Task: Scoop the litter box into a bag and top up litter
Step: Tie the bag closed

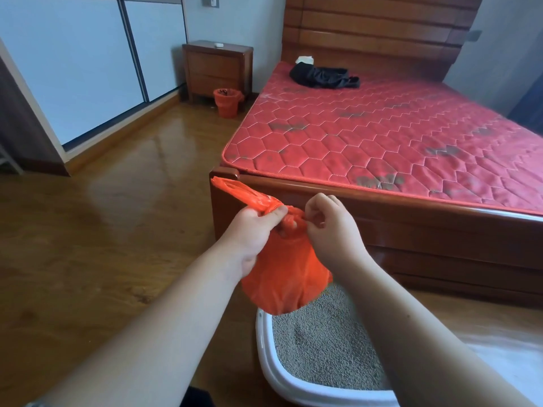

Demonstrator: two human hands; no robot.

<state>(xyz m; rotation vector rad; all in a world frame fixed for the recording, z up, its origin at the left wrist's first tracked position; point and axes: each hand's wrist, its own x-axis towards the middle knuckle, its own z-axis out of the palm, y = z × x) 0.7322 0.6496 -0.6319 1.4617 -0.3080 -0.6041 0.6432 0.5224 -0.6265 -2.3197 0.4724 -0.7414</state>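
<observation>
Both hands are at the neck of the orange bag (282,277). The left hand (252,227) has its fingers curled tight round one twisted handle. The right hand (329,227) pinches the other at the knot forming between the two grips. The loaded pouch hangs below the fingers, over the litter box (264,348), probably so that any spill falls back in.

Bed (382,136) fills right side: bare red quilted mattress, glossy wood frame, slatted headboard (376,30). Black cloth (323,76) bunched on mattress near headboard. Nightstand (217,69) left of bed head, against pale wall; orange bin (226,102) just before it. Shiny wood floor (102,215) left of bed, white sliding doors (88,60) beyond.
</observation>
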